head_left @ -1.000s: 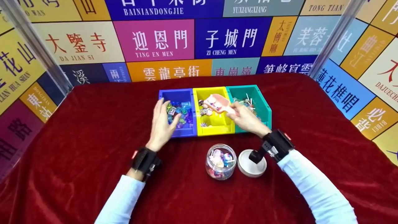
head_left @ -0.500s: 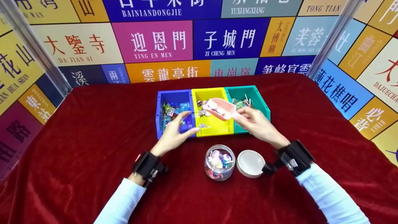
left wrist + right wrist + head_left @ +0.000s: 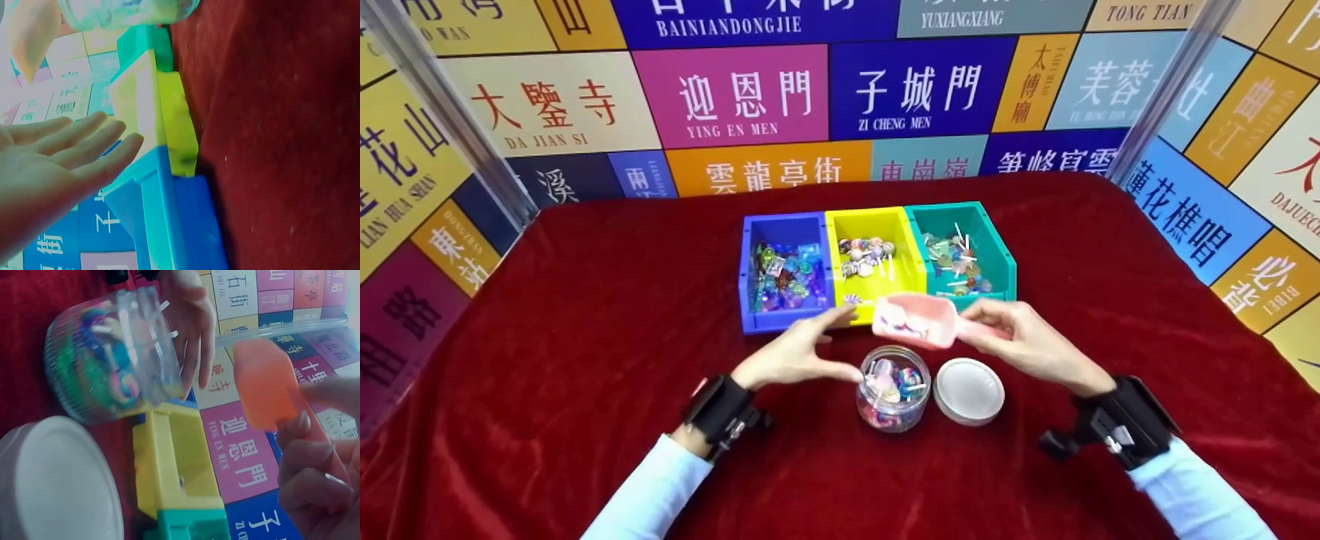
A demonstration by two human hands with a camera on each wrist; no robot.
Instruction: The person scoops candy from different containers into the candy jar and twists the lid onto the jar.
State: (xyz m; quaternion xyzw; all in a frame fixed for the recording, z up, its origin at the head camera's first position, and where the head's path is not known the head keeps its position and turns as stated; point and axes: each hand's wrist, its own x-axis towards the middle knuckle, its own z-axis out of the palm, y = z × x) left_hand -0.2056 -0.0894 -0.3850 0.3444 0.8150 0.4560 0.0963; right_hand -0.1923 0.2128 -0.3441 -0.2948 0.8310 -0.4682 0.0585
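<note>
My right hand [image 3: 1024,337] grips the handle of a pink scoop [image 3: 934,321], whose fingers [image 3: 306,484] curl round it in the right wrist view. Pale candies lie in the scoop, which is just behind and above the clear jar [image 3: 894,409]. That jar is lidless and holds colourful lollipops [image 3: 889,379], some sticks poking up at its mouth. My left hand [image 3: 802,356] has its fingers extended and thumb apart, the thumb tip right at the jar's left rim. Nothing is in its grasp; the left wrist view shows the fingers [image 3: 84,143] straight.
Behind the jar stand three joined bins: a blue bin [image 3: 748,300] of wrapped candies, a yellow bin [image 3: 915,247] with striped lollipops, and a green bin [image 3: 1005,270] with clear lollipops. A white lid [image 3: 969,391] lies right of the jar on red cloth [image 3: 585,360].
The right hand has brought the loaded scoop from over the yellow bin back toward the jar. The left hand has moved from the blue bin right and nearer, to the jar's rim.
</note>
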